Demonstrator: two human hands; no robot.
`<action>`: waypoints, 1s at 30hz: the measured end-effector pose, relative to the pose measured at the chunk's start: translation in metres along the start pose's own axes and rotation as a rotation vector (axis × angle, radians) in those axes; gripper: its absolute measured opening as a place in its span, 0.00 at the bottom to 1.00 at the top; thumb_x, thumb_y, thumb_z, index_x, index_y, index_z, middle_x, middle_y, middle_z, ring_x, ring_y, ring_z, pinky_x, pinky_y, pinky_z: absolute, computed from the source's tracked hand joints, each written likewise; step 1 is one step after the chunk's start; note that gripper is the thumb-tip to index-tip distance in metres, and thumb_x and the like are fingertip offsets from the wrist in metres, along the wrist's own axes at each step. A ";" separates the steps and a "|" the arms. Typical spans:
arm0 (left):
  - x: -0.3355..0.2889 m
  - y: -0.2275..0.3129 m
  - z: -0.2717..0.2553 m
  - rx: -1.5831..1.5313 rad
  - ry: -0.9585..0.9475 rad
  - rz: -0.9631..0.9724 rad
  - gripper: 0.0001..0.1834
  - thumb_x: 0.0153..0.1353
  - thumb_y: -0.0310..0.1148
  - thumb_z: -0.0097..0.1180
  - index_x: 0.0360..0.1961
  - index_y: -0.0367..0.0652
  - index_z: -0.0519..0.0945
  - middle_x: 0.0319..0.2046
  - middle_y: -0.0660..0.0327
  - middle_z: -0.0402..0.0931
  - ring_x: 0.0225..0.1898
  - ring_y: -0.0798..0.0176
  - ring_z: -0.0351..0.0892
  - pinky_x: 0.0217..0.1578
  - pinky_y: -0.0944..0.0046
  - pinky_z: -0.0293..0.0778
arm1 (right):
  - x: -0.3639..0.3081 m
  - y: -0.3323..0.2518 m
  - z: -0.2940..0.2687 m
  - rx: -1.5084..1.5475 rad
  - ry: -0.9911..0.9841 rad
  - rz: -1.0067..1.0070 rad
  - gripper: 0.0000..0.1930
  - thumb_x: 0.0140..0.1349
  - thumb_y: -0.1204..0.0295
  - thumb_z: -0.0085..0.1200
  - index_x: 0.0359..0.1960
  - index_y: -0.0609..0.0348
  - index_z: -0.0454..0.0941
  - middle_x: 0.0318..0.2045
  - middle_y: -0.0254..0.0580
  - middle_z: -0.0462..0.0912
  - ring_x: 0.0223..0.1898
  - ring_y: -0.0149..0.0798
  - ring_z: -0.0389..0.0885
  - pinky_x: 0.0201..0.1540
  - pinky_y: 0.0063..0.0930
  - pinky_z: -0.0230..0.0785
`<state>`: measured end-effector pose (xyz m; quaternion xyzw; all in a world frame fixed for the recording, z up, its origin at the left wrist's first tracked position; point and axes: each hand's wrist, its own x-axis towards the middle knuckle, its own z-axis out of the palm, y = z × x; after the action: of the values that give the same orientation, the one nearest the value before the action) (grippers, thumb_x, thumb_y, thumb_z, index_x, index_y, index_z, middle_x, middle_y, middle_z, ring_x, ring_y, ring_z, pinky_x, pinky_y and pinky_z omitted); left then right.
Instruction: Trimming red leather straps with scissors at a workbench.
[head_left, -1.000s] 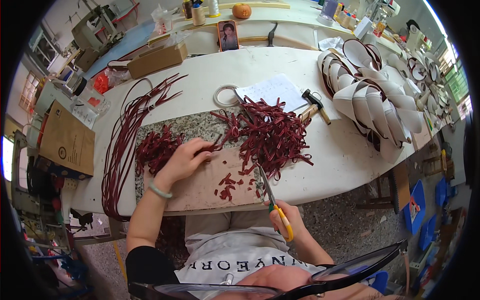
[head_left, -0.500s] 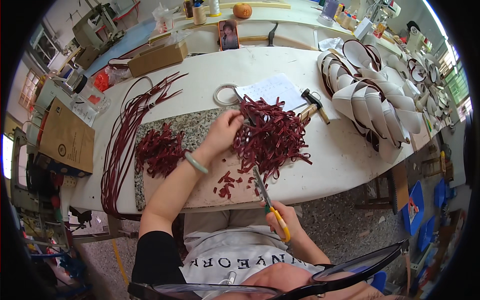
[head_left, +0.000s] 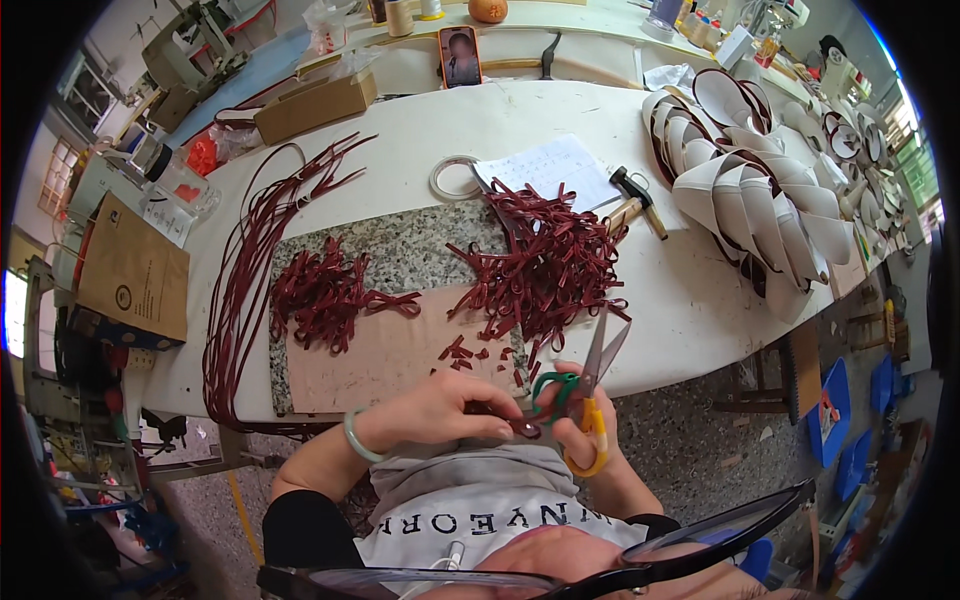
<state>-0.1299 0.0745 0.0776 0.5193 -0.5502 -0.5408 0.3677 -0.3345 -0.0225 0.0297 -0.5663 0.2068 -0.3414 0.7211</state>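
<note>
The left hand [head_left: 440,408] has come back from the big tangle of dark red strips [head_left: 548,268] and now pinches one short strip piece [head_left: 524,428] at the table's [head_left: 690,310] near edge — right against the scissors [head_left: 590,385]. The right hand [head_left: 590,440] grips their handles (blades slightly parted, pointing away), so a cut looks set up

— What sits between the fingers [head_left: 500,425]?
— A short dark-red strip piece [head_left: 522,428], pinched at its end, lying level.
— And the scissors [head_left: 590,390]?
— Green and yellow handles around the other fingers, blades parted, pointing up and away, just beside the strip.
</note>
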 end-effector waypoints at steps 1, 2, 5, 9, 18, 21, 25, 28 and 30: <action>0.000 -0.003 0.005 -0.003 0.006 0.002 0.12 0.57 0.28 0.60 0.42 0.38 0.81 0.33 0.60 0.79 0.33 0.70 0.77 0.34 0.70 0.72 | 0.001 -0.006 0.002 -0.003 -0.006 0.001 0.26 0.57 0.64 0.61 0.54 0.65 0.69 0.25 0.32 0.77 0.27 0.25 0.74 0.32 0.18 0.67; 0.001 -0.007 0.008 0.038 0.033 0.011 0.12 0.56 0.28 0.62 0.42 0.38 0.80 0.34 0.61 0.79 0.34 0.70 0.77 0.35 0.71 0.73 | 0.002 -0.012 0.004 -0.104 -0.085 0.077 0.25 0.56 0.69 0.62 0.54 0.63 0.69 0.25 0.33 0.78 0.28 0.24 0.74 0.33 0.18 0.67; -0.002 -0.025 0.018 -0.181 0.107 -0.017 0.13 0.55 0.26 0.63 0.42 0.38 0.79 0.35 0.62 0.78 0.37 0.71 0.77 0.39 0.71 0.74 | 0.001 -0.011 0.007 -0.294 -0.182 0.085 0.26 0.51 0.80 0.63 0.53 0.60 0.70 0.27 0.34 0.80 0.28 0.24 0.75 0.35 0.17 0.66; -0.008 -0.031 0.026 -0.627 0.298 -0.024 0.20 0.54 0.22 0.63 0.48 0.38 0.74 0.39 0.64 0.75 0.43 0.71 0.75 0.45 0.69 0.74 | -0.003 -0.004 0.011 -0.194 -0.229 0.017 0.28 0.54 0.84 0.60 0.57 0.61 0.66 0.30 0.36 0.77 0.31 0.24 0.75 0.35 0.17 0.68; -0.007 -0.031 0.056 -1.121 0.429 -0.130 0.11 0.62 0.24 0.55 0.45 0.34 0.77 0.38 0.63 0.77 0.42 0.70 0.75 0.44 0.68 0.72 | -0.005 0.015 0.018 -0.109 -0.121 -0.164 0.32 0.50 0.86 0.61 0.59 0.62 0.64 0.35 0.38 0.77 0.37 0.28 0.75 0.41 0.20 0.68; -0.008 -0.033 0.050 -0.849 0.505 -0.039 0.09 0.65 0.27 0.51 0.42 0.34 0.79 0.37 0.62 0.78 0.39 0.69 0.76 0.43 0.69 0.72 | -0.006 0.013 0.016 -0.148 -0.104 -0.094 0.32 0.51 0.84 0.61 0.60 0.62 0.63 0.35 0.38 0.76 0.37 0.29 0.75 0.43 0.21 0.68; -0.010 -0.027 0.033 -0.946 0.616 0.023 0.10 0.65 0.28 0.51 0.43 0.35 0.78 0.36 0.62 0.79 0.36 0.70 0.77 0.41 0.67 0.74 | -0.010 0.008 -0.002 -0.084 -0.106 0.088 0.31 0.60 0.61 0.60 0.60 0.64 0.62 0.34 0.35 0.75 0.33 0.27 0.73 0.38 0.20 0.67; -0.013 -0.025 0.024 -0.944 0.630 0.040 0.10 0.65 0.28 0.51 0.44 0.35 0.77 0.36 0.62 0.79 0.36 0.68 0.78 0.40 0.67 0.75 | -0.014 -0.005 -0.008 -0.193 -0.250 0.244 0.45 0.56 0.33 0.45 0.61 0.63 0.63 0.31 0.35 0.75 0.27 0.29 0.72 0.33 0.23 0.68; -0.013 -0.022 0.023 -0.951 0.628 0.034 0.11 0.65 0.28 0.51 0.45 0.35 0.77 0.36 0.62 0.79 0.35 0.68 0.78 0.40 0.67 0.75 | -0.013 -0.006 -0.011 -0.292 -0.297 0.263 0.44 0.56 0.33 0.44 0.60 0.62 0.63 0.30 0.35 0.75 0.27 0.29 0.73 0.33 0.23 0.68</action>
<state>-0.1456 0.0950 0.0545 0.4237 -0.1188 -0.5425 0.7155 -0.3521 -0.0210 0.0314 -0.6766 0.2177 -0.1240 0.6925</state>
